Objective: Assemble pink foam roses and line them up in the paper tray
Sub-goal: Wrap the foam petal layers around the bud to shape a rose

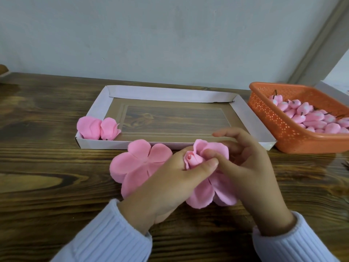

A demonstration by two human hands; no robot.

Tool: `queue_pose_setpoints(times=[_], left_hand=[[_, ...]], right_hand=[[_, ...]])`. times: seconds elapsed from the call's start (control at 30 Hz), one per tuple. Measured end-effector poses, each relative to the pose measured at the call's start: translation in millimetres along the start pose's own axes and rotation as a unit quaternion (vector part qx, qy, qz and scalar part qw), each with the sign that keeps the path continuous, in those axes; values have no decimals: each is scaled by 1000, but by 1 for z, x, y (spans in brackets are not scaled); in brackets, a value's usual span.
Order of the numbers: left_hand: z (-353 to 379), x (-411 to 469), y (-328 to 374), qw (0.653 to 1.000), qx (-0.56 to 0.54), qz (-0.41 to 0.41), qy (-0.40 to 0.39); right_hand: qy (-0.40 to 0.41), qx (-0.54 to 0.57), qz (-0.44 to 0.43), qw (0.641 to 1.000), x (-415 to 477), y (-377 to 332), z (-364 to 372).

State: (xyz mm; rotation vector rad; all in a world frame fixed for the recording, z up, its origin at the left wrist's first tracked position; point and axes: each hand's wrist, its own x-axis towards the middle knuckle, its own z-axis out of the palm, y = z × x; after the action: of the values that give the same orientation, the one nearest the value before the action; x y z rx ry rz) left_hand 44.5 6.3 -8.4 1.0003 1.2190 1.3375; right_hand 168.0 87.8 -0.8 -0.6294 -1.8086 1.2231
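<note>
Head | left hand (170, 178), right hand (251, 167) pinch rose bud (193, 160) | tip upward

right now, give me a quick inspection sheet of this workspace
surface: dark wooden table
job's things: paper tray with two finished roses in its near-left corner; flat petal sheet on the table before the tray; half-built rose; orange basket of pink buds at right
clutter: unclear brown object at far left edge
hands: left hand pinches the half-built rose's centre; right hand holds its petals
cables: nothing seen
surroundings: plain pale wall
</note>
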Motion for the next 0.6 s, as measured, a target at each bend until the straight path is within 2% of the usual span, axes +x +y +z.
queue_pose_setpoints(times=[0.2, 0.33, 0.47, 0.6], left_hand=[[1, 1, 2, 994, -103, -2, 28], [-1, 2, 1, 992, -121, 0, 34], [-1, 1, 3, 996, -92, -3, -3], [-1, -2, 4, 1000, 3, -15, -14]], right_hand=[[-11, 61, -8, 998, -1, -3, -1], [-14, 16, -19, 1000, -3, -2, 0], [10, -1, -17, 1000, -2, 1, -1], [31, -30, -15, 999, 0, 5, -2]])
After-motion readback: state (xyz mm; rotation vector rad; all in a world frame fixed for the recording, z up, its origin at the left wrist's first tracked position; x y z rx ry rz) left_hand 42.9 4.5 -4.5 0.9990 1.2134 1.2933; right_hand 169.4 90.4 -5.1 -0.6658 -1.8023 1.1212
